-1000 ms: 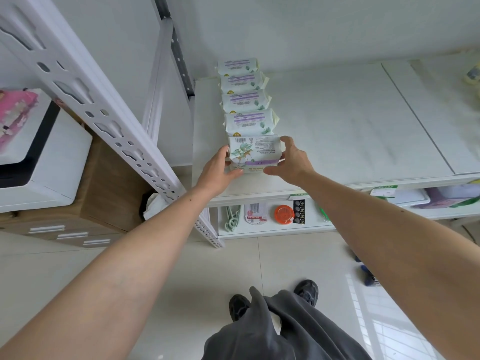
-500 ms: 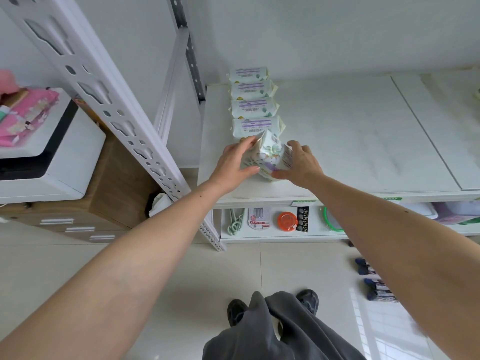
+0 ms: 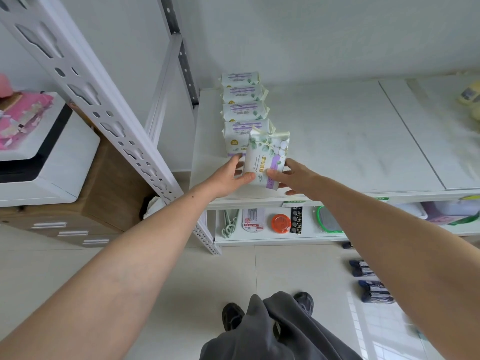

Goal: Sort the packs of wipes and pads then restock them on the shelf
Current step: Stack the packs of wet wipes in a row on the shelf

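Both hands hold one pack of pads (image 3: 265, 161) upright at the front of the shelf (image 3: 337, 141), the left hand (image 3: 231, 175) and right hand (image 3: 291, 178) pinching its lower corners. Its long axis points away toward the row of packs (image 3: 242, 110) just behind, leaning slightly right. The pack's base is hidden by thumbs.

Front pack (image 3: 266, 158) before four packs (image 3: 242, 110) on shelf (image 3: 337, 152).
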`<action>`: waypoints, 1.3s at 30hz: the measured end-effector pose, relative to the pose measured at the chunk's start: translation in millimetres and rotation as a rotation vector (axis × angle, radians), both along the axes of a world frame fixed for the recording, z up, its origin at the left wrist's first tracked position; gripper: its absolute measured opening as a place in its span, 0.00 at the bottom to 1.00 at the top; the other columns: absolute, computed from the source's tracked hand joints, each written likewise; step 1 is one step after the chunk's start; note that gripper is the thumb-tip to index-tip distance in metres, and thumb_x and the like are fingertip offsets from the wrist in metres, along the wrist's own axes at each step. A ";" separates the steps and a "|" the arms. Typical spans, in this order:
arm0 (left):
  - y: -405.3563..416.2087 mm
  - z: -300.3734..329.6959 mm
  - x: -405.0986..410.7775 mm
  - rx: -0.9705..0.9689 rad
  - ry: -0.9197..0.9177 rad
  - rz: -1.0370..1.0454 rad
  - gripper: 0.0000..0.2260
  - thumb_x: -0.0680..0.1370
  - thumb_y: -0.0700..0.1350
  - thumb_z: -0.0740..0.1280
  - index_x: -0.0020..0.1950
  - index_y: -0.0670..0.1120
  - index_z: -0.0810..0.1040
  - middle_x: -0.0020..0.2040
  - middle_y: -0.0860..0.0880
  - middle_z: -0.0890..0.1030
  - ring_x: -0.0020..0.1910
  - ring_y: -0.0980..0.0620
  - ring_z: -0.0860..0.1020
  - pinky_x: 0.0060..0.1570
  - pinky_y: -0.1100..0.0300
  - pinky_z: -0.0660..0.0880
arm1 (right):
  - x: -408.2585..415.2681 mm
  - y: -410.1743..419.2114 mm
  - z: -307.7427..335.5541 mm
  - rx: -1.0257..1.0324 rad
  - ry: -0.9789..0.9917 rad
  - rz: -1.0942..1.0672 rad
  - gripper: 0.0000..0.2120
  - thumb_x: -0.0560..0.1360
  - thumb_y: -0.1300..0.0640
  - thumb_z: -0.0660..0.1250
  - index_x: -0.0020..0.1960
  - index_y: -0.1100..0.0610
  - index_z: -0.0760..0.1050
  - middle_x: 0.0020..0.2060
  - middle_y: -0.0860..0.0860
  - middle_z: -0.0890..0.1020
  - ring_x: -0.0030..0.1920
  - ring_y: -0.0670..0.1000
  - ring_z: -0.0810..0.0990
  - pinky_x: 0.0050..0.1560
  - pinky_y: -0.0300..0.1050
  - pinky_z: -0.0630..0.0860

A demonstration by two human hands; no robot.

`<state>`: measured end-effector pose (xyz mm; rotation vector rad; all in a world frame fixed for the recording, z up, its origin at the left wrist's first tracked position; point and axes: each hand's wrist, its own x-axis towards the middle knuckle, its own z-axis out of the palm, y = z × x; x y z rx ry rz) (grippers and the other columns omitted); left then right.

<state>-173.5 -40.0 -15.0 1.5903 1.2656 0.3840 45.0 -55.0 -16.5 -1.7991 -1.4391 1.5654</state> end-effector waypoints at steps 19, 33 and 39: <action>9.7 3.2 -0.7 0.197 0.169 0.013 0.28 0.75 0.47 0.72 0.72 0.44 0.66 0.66 0.45 0.69 0.67 0.49 0.69 0.66 0.58 0.65 | -4.6 8.7 12.6 0.221 -0.300 -0.007 0.33 0.69 0.46 0.75 0.69 0.53 0.68 0.61 0.52 0.76 0.57 0.54 0.76 0.53 0.46 0.74; 11.3 -11.9 -9.4 0.386 0.241 0.129 0.41 0.68 0.46 0.78 0.75 0.46 0.59 0.73 0.46 0.61 0.73 0.47 0.60 0.69 0.59 0.58 | -25.0 13.0 2.9 0.159 -0.306 -0.016 0.29 0.71 0.51 0.75 0.65 0.58 0.65 0.59 0.54 0.76 0.56 0.56 0.76 0.54 0.49 0.75; 15.6 -6.6 -16.7 0.319 0.350 0.189 0.44 0.61 0.55 0.81 0.70 0.47 0.63 0.66 0.46 0.67 0.63 0.49 0.71 0.62 0.51 0.72 | -26.9 12.6 3.1 0.215 -0.380 0.017 0.30 0.69 0.53 0.77 0.64 0.58 0.65 0.55 0.54 0.77 0.51 0.55 0.76 0.46 0.46 0.75</action>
